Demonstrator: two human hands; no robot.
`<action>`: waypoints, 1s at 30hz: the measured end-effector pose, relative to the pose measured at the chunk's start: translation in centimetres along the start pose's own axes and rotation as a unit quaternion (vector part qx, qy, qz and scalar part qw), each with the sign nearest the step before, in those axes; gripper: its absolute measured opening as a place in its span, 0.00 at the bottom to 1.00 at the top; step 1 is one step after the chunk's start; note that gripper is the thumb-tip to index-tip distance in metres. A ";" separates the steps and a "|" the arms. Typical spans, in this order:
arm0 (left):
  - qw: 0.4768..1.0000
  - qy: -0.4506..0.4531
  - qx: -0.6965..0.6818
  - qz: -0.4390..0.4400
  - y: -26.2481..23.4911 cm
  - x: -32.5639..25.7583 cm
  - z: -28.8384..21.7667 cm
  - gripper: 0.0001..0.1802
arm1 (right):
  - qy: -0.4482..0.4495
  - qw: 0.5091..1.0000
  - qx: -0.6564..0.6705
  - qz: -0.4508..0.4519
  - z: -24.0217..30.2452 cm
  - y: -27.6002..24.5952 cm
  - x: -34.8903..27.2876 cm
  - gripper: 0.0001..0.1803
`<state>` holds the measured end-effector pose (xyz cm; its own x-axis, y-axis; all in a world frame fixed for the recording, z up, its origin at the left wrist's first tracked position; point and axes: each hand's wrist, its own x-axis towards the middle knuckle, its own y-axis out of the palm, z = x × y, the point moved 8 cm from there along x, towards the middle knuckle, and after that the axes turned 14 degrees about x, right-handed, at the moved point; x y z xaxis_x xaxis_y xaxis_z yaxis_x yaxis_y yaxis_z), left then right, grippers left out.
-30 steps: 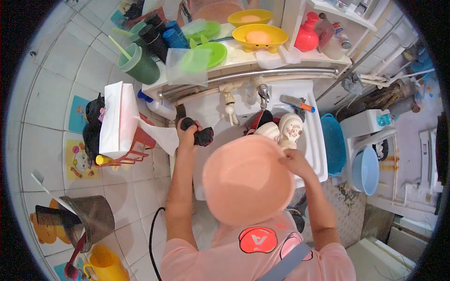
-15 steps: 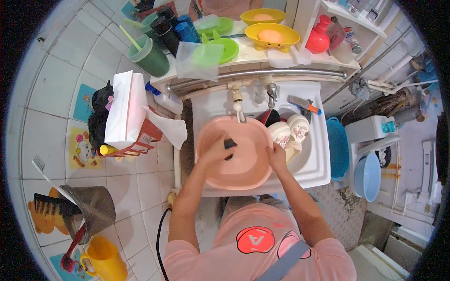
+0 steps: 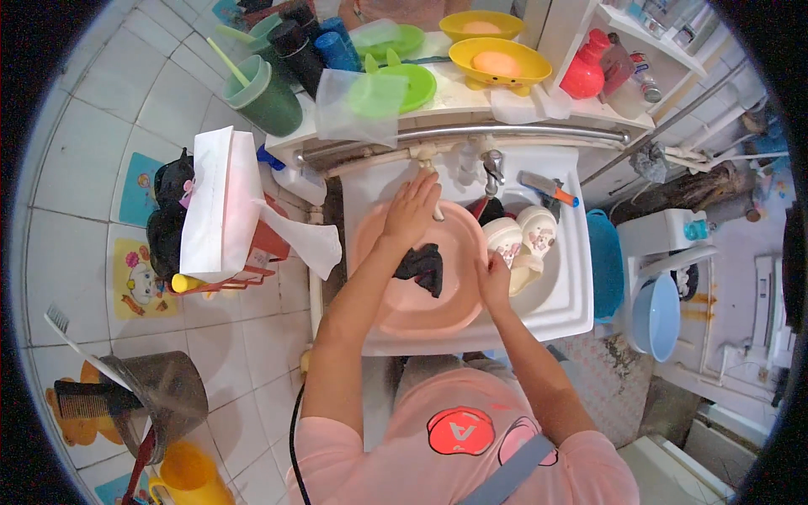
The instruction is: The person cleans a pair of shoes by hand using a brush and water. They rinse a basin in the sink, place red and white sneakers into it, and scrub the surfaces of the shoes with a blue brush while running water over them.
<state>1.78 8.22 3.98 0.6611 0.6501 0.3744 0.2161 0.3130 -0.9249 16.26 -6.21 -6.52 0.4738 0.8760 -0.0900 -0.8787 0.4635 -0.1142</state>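
A pink plastic basin (image 3: 379,311) sits in the white sink (image 3: 564,316). In the basin lies a wet, crumpled black cloth (image 3: 427,268); its exact kind does not show. My left hand (image 3: 411,210) reaches over the far rim to the left tap (image 3: 438,212), fingers stretched out across its upper part. They hide much of the tap, so any contact is hard to judge. At the basin's right rim, my right hand (image 3: 495,276) is closed on the edge, thumb toward the inside.
Right of the basin, a pair of cream slippers (image 3: 528,240) rests in the sink, with an orange-and-blue-handled brush (image 3: 549,189) behind. A second tap (image 3: 492,168) stands nearby. Tissues (image 3: 223,206) hang in a red basket at left. A metal rail (image 3: 471,133) crosses below the crowded shelf.
My left hand has let go of the black cloth and moved up and away to the left tap. The cloth now lies spread in the basin. My right hand stays on the rim.
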 end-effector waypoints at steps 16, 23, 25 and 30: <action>0.978 -0.194 -0.081 0.006 0.3 -6.8 4.1 0.28 | -0.151 0.927 -0.216 0.266 5.6 7.4 -4.0 0.20; 0.970 -0.052 -0.154 0.183 3.3 -11.7 -0.8 0.16 | 0.109 0.913 -0.295 0.261 2.8 9.7 -2.7 0.18; 0.980 -0.058 -0.124 0.143 3.0 -11.6 -0.7 0.17 | -0.188 0.939 -0.092 0.271 4.8 9.6 -2.3 0.19; 0.903 -0.275 -0.284 0.168 4.7 -12.0 2.6 0.29 | -0.104 0.963 -0.137 0.206 4.7 7.0 0.1 0.22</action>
<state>-7.02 3.63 -4.68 0.3359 0.9363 -0.1023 0.5066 -0.2711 -0.8184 9.91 -2.23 -2.65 0.0412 0.9991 0.0126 -0.9277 0.0429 -0.3708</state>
